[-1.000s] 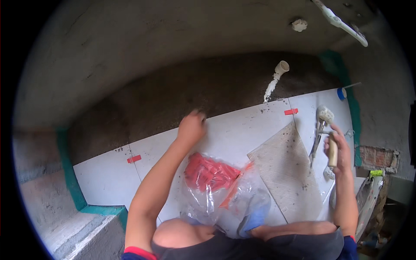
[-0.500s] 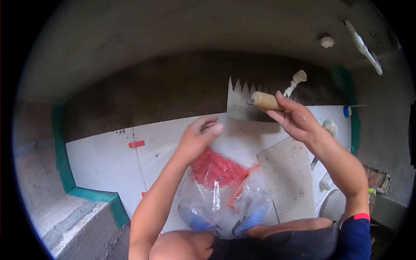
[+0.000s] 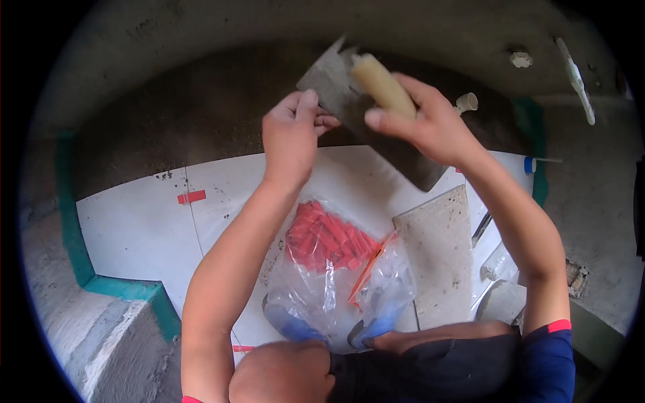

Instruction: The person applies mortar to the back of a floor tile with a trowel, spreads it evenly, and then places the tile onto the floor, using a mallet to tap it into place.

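My right hand (image 3: 430, 124) grips the pale handle of a notched trowel (image 3: 356, 111), a grey metal blade with pointed teeth along its far edge. The blade slants from upper left to lower right above the floor. My left hand (image 3: 293, 131) is at the blade's left edge, its thumb and curled fingers closed on the metal near the corner. Below my hands, a clear plastic bag (image 3: 306, 285) holding several red tile wedges (image 3: 329, 238) lies on the white tiles (image 3: 134, 232), in front of my feet.
A speckled tile piece (image 3: 440, 252) lies right of the bag. Beyond the white tiles runs a dark floor strip (image 3: 181, 124), with a white pipe end (image 3: 466, 102) rising from it. Single red wedges (image 3: 191, 197) sit at tile joints. Walls with green lower bands (image 3: 77, 228) flank both sides.
The trowel has moved up and left and turned, so its toothed edge now slants. My left hand has risen from above the bag and taken hold of the blade's edge.
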